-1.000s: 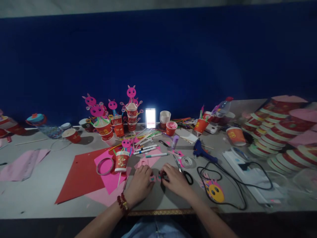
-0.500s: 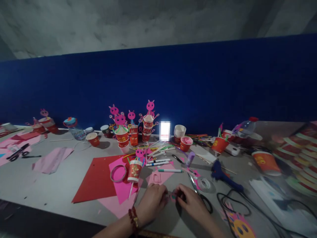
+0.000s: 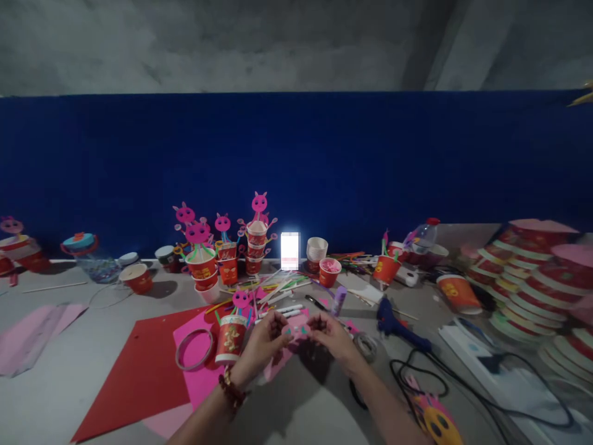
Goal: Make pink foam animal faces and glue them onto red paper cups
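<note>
Pinching opposite edges of a small pink paper piece [image 3: 296, 332] between them above the desk [image 3: 46, 408], the left hand [image 3: 265, 337] and right hand [image 3: 332, 337] have a narrow grip that might crease or tear it if they pulled unevenly.

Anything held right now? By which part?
Yes, a small pink piece with teal marks: left hand grips its left edge, right hand its right edge.

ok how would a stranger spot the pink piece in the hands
Below the blue wall is a grey table. Above it, the left hand and right hand hold a small pink piece between them. Unlike the pink sheets nearby, it bears green marks.
</note>
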`<action>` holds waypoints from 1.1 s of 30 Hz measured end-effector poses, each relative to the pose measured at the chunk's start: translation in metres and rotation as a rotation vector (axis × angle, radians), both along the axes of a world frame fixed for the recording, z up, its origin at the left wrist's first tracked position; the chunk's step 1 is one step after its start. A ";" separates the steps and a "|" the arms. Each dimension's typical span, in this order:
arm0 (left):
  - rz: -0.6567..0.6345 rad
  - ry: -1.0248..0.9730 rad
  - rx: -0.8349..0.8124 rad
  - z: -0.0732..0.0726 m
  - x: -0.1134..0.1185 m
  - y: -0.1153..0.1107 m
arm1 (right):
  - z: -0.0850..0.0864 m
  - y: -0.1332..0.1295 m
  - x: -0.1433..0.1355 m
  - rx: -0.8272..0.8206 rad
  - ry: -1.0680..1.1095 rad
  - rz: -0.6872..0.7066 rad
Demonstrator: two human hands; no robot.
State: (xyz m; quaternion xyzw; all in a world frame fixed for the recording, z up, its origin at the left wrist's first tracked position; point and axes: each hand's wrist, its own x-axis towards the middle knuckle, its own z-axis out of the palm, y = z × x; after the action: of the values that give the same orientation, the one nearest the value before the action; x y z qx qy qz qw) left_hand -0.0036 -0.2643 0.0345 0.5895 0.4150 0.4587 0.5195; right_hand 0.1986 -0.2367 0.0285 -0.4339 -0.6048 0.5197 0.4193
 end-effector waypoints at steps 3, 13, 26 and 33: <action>-0.009 -0.025 -0.041 -0.009 0.003 -0.006 | -0.010 -0.006 -0.003 -0.059 0.045 0.034; -0.052 -0.129 -0.212 -0.019 0.006 -0.008 | -0.012 -0.011 0.002 -0.182 0.123 0.057; -0.021 -0.175 -0.250 -0.018 0.005 -0.008 | -0.004 -0.015 0.003 -0.211 0.154 0.061; -0.105 0.028 -0.119 -0.010 0.007 -0.013 | -0.008 -0.015 0.003 -0.078 0.025 0.114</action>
State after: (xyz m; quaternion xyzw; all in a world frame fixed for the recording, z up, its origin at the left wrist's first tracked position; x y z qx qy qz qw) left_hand 0.0035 -0.2771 0.0243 0.5849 0.4174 0.3971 0.5710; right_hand 0.2018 -0.2522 0.0201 -0.4080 -0.6026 0.5714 0.3793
